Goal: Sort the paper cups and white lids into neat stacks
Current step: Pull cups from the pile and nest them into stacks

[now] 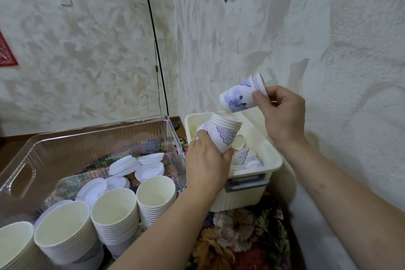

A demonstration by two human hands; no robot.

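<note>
My left hand [206, 160] grips a short stack of nested blue-patterned paper cups [223, 133], tilted with its open end up and to the right. My right hand [280, 114] pinches a single blue-patterned cup [240, 95] by its rim, held on its side just above that stack, bottom pointing down-left. Both are over the cream bin [252, 173], which holds more loose cups [244, 156]. In the clear bin [94, 138] lie several white lids [140, 166] and tall stacks of cups [114, 212].
A floral cloth [238, 241] covers the surface under both bins. A textured wall rises close on the right and behind. A black floor-lamp pole [156, 50] stands behind the clear bin. The clear bin's handle cut-out [22, 180] faces left.
</note>
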